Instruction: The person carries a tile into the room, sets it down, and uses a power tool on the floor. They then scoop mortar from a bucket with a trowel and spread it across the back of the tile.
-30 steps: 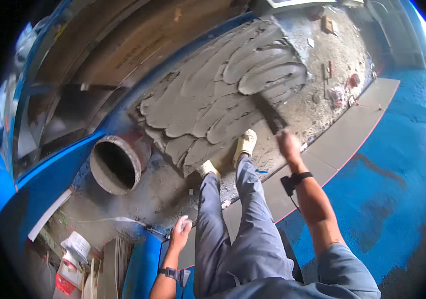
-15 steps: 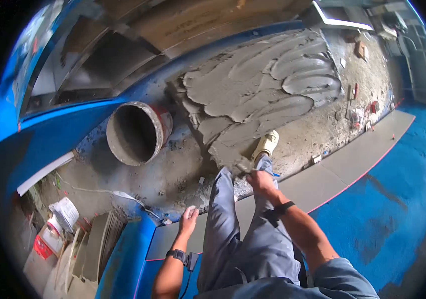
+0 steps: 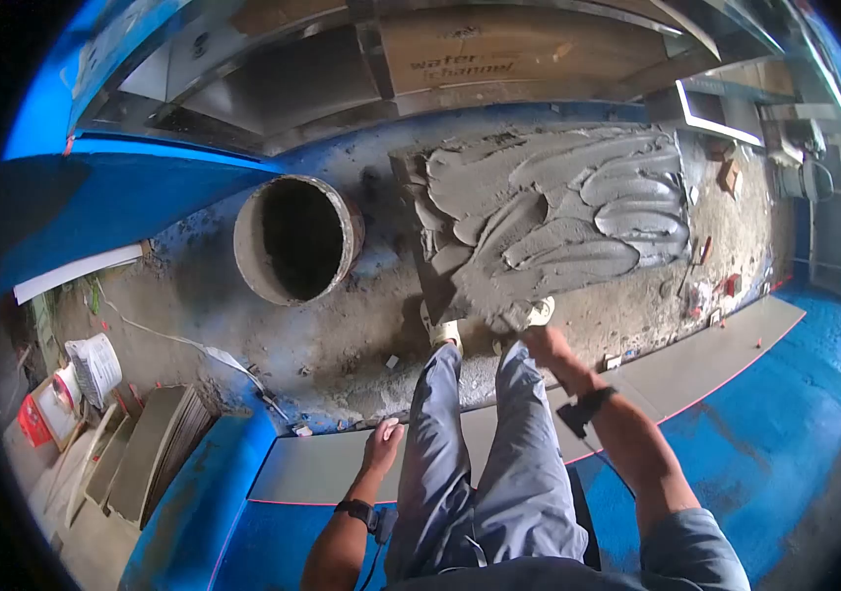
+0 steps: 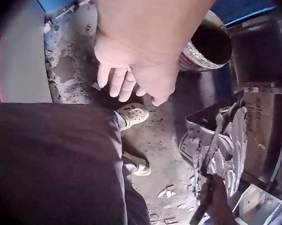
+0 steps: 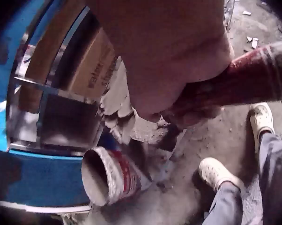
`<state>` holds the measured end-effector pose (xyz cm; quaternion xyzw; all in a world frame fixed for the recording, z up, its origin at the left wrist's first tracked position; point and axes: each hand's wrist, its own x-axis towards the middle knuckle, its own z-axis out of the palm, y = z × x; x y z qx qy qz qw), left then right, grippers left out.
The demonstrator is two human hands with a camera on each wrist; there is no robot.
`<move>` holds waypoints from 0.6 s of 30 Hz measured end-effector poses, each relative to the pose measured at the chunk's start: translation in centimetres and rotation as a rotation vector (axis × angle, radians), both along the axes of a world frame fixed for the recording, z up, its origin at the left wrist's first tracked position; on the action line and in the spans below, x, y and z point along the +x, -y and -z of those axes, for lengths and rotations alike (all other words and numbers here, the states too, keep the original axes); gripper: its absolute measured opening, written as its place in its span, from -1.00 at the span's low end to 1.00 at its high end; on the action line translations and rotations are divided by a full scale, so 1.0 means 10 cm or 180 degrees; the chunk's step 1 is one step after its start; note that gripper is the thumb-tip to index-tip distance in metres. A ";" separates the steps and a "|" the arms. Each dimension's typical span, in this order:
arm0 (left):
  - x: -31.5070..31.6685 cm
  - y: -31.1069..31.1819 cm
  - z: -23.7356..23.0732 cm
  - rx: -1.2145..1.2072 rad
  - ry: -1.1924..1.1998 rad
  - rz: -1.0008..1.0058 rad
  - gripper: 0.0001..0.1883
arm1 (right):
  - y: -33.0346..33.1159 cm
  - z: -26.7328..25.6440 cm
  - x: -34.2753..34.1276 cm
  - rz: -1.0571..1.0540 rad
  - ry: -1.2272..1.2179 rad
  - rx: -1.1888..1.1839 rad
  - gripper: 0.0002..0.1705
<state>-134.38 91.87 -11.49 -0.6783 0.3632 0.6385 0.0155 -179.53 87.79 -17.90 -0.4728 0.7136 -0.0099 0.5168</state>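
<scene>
In the head view wet grey mortar [image 3: 558, 207] lies in ridged strokes on a flat slab. My right hand [image 3: 547, 347] is at its near edge; in the right wrist view that hand [image 5: 178, 93] grips a dark red handle [image 5: 258, 75]. The tool's blade [image 3: 511, 317] touches the mortar's near corner. My left hand [image 3: 382, 445] hangs beside my left leg, holding nothing; in the left wrist view its fingers are loose and slightly bent [image 4: 120, 84].
A mortar-crusted bucket [image 3: 344, 241] stands left of the slab. Grey tiles [image 3: 677, 355] line the floor edge before a blue surface [image 3: 726, 424]. Stacked boards [image 3: 160, 448] lean at lower left; hand tools and scraps lie at right. Shelving [image 3: 283, 89] is behind.
My right hand came back from over the mortar toward my legs, then moved slightly to the right, and the near-left mortar has fresh strokes. The view has turned. My left hand still hangs low.
</scene>
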 end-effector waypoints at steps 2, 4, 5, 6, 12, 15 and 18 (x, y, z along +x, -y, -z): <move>-0.02 0.04 0.04 0.0029 -0.0069 0.0018 -0.58 | 0.39 -0.62 0.41 0.0412 -0.0117 -0.0095 -0.56; -0.15 0.11 0.01 0.0214 -0.0089 -0.0207 -0.62 | 0.67 -0.53 0.71 0.0383 -0.0382 -0.0400 -0.57; -0.18 0.08 0.04 0.0233 -0.0096 -0.0205 -0.62 | 0.94 -0.58 0.77 0.0344 -0.0283 -0.0407 -0.55; -0.20 0.06 0.06 0.0203 -0.0143 -0.0397 -0.64 | 1.07 -0.47 0.81 0.0141 -0.0546 -0.0704 -0.57; -0.14 0.07 0.13 0.0270 -0.0491 -0.0823 -0.65 | 1.64 -0.33 -0.10 0.0002 -0.1906 -0.0774 -0.70; -0.07 0.13 0.30 0.0265 -0.0523 -0.0870 -0.68 | 1.18 0.18 -0.26 0.1458 -0.2030 -0.0538 -0.69; 0.06 0.09 0.53 0.0282 -0.0405 -0.0690 -0.59 | 0.40 0.47 -0.09 0.2752 0.1370 0.0097 -0.77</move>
